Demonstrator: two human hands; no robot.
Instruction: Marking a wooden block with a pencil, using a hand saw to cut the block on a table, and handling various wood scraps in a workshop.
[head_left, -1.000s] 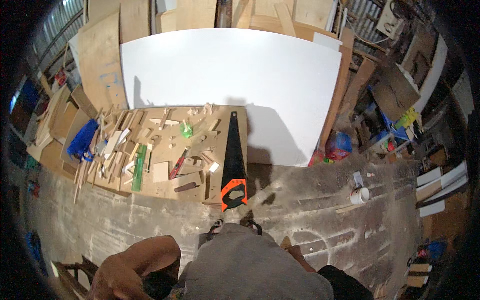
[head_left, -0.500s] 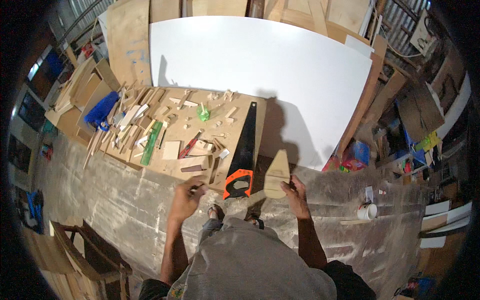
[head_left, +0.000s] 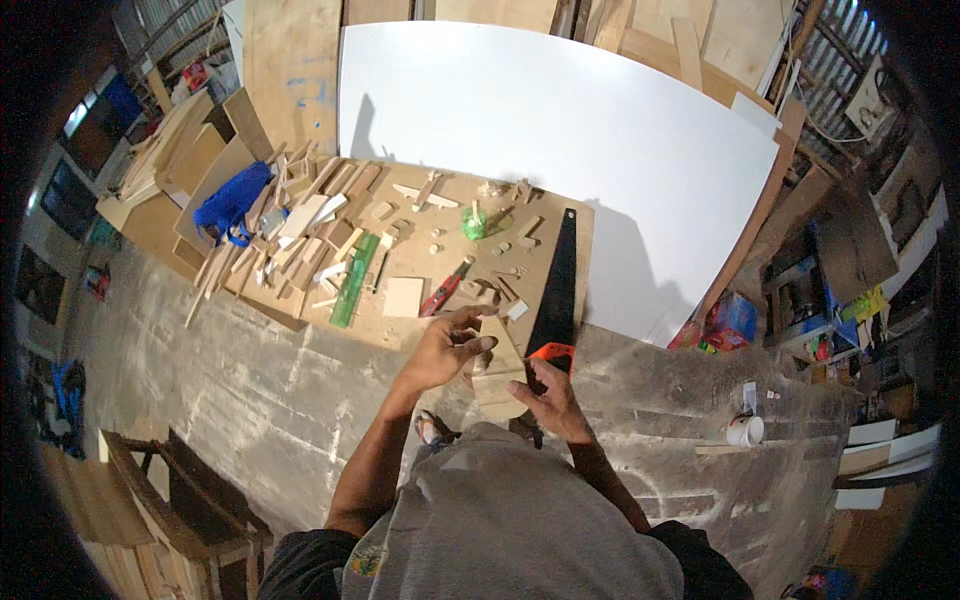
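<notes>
A flat, pale wooden piece (head_left: 497, 385), pointed at its far end and wider at the near end, is held in front of my body. My right hand (head_left: 556, 402) grips its right side near the wide end, thumb on the face. At the pointed end, my left hand (head_left: 445, 350) closes on the left edge with thumb and fingers. Just beyond my right hand lies a handsaw (head_left: 556, 290) with a black blade and orange handle, partly hidden by that hand. A red-handled cutting tool (head_left: 445, 288) rests on the worktable (head_left: 375, 333) beyond my left hand.
Many wood offcuts (head_left: 310, 225), a green ruler (head_left: 354, 282), a square wood block (head_left: 404, 297) and a green object (head_left: 473, 222) lie on the worktable. A blue bag (head_left: 232, 200) sits at its left. Behind leans a white panel (head_left: 560, 120). A white bucket (head_left: 744, 431) stands on the floor at right.
My right hand has brought the wooden piece leftward, in front of my body. My left hand has moved right and taken hold of its pointed end. The view has shifted, moving the table rightward.
</notes>
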